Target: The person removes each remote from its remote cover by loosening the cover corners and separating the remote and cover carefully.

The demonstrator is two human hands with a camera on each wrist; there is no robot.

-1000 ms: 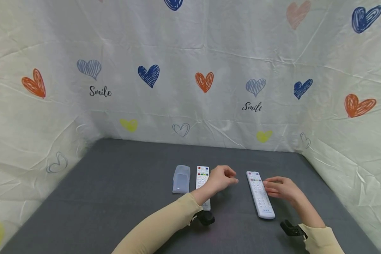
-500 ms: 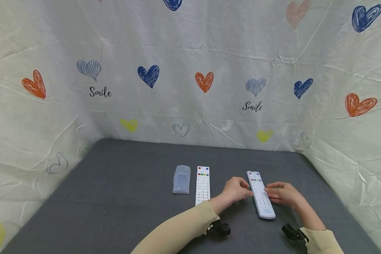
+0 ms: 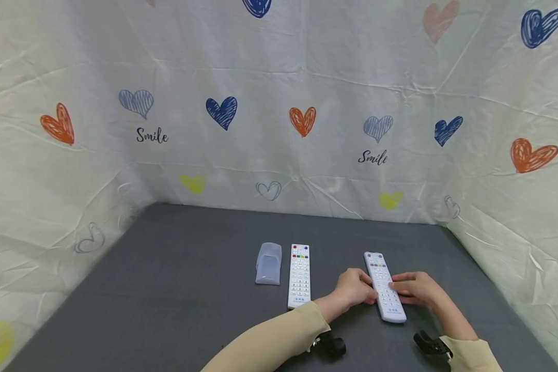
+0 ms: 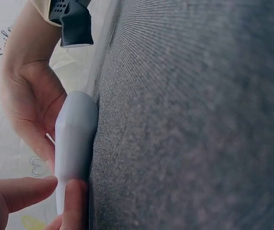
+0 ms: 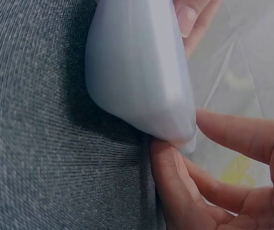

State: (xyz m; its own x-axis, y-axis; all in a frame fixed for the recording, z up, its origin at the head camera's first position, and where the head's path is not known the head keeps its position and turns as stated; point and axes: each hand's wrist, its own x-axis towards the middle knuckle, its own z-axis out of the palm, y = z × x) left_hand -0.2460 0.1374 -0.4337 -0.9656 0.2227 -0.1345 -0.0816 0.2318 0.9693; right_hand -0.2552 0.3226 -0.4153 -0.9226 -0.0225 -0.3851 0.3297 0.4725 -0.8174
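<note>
A white remote in a pale bluish sleeve [image 3: 384, 287] lies on the grey table [image 3: 176, 289], right of centre. My left hand [image 3: 355, 289] has its curled fingers against the remote's left edge, and my right hand [image 3: 414, 289] grips its right edge. In the left wrist view the remote's [image 4: 74, 139] rounded end rests on the cloth, with my left fingers [image 4: 17, 191] on its side and the right hand [image 4: 27, 105] behind it. The right wrist view shows the remote [image 5: 137, 72] pinched by my right fingers [image 5: 233, 134].
A second, bare white remote [image 3: 299, 276] lies to the left, and an empty translucent sleeve [image 3: 268, 263] sits beside it. White sheets printed with hearts wall in the table at the back and on both sides. Black wrist mounts [image 3: 332, 345] hang below my sleeves.
My left hand has moved right from over the bare remote to the left edge of the sleeved remote. My right hand has closed in on its right edge.
</note>
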